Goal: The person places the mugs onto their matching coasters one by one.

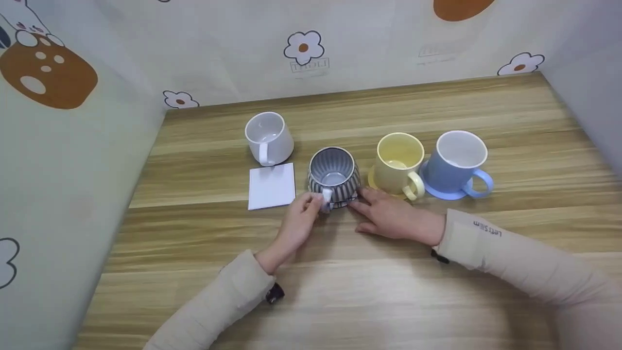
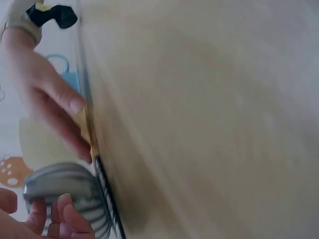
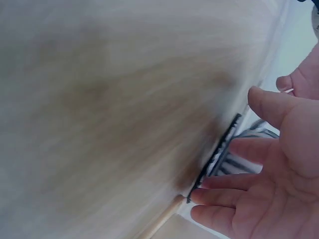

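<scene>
A grey-and-white striped mug stands on a dark patterned coaster in the middle of the table. My left hand holds the mug's handle, fingers curled at it, as the left wrist view also shows. My right hand lies low at the mug's right side. Its fingers are straight, with the tips right at the coaster's edge. To the right, a yellow mug stands on a yellow coaster, its handle just above the right hand.
Farther right, a blue mug sits on a blue coaster. At the left, a white mug stands behind a white square coaster. Printed wall sheets border the back and sides of the wooden table.
</scene>
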A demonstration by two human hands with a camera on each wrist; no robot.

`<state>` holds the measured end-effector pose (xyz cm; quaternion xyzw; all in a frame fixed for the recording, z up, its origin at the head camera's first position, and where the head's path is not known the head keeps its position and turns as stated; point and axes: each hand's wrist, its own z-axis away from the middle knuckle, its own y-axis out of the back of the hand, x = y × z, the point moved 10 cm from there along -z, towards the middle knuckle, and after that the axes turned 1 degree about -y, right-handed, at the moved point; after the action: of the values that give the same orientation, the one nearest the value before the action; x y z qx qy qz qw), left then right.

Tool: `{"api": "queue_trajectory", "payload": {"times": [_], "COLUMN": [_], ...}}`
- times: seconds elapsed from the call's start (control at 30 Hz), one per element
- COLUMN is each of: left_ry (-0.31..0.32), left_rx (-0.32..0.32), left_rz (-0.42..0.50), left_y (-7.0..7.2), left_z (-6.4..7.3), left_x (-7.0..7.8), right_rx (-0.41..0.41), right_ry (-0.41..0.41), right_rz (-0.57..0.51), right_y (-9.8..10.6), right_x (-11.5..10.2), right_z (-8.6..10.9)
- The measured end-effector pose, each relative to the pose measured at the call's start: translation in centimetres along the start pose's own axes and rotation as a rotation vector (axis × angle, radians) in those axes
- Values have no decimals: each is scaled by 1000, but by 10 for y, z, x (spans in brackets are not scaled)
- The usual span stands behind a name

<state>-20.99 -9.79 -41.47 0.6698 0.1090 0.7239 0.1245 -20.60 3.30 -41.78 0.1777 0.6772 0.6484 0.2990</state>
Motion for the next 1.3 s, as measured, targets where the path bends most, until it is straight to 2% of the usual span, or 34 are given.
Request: {"api": "queue_trajectory", "payload": {"times": [0.07,0.17,0.37,0.53,0.7,0.9,1.07,1.3], "left_ry": [-31,-45,35,88,122,134,109,162], "left_rx": [47,131,245,270,272,244,261,251], "left_rz": [-29,-38,14,33,47,44,17,70], "left_y": [16,41,83,105,113,113,117,117], "left_z": [-3,-8,-21,-36,-48,-57,-61,-69], "left_x": [3,3,-10,-20,-27,-27,-24,-28], "right_rx": [-8,-16,-46,-105,-141,-162,-179,-221], "right_ry": [-2,8,44,100,141,155,125,10], "right_rz": [-18,-41,-63,-115,-130,-134,-154,-218], "right_y": [1,3,1,-5,-9,-13,-17,-25], "right_x": [-1,-6,-25,-48,-69,-85,-97,-99], "right_z": [2,5,10,12,8,-4,-21,-51]}}
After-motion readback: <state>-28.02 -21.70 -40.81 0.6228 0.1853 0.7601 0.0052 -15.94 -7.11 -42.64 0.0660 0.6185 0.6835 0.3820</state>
